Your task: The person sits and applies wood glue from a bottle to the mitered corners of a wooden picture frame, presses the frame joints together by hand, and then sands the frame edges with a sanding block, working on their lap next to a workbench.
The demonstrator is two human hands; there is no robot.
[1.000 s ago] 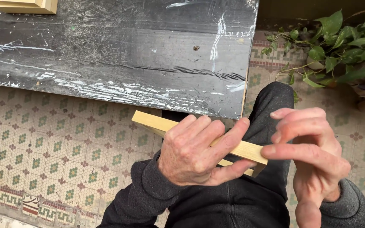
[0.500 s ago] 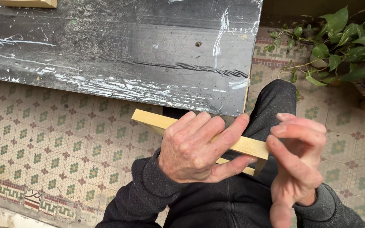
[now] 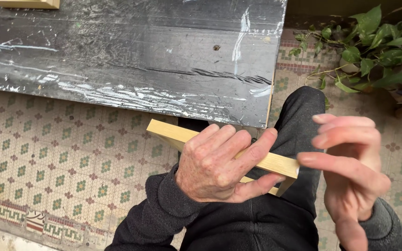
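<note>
My left hand (image 3: 222,162) grips a pale wooden frame piece (image 3: 168,132) over my lap, fingers wrapped over its top bar and thumb beneath. The bar runs from upper left to lower right, and a second strip joins it at the right corner (image 3: 287,179). My right hand (image 3: 350,174) hovers just right of that corner, fingers apart and slightly curled, fingertips close to the wood's end and holding nothing. Dark sleeves and dark trousers (image 3: 298,121) show below.
A dark, scratched board tabletop (image 3: 140,56) spans the upper frame, with a light wooden object (image 3: 29,3) at its far left edge. Patterned floor tiles (image 3: 47,167) lie to the left. A leafy green plant (image 3: 373,46) stands at the upper right.
My right hand has shifted slightly, its fingers straightening toward the wood's right end. My left hand keeps the same grip on the frame piece.
</note>
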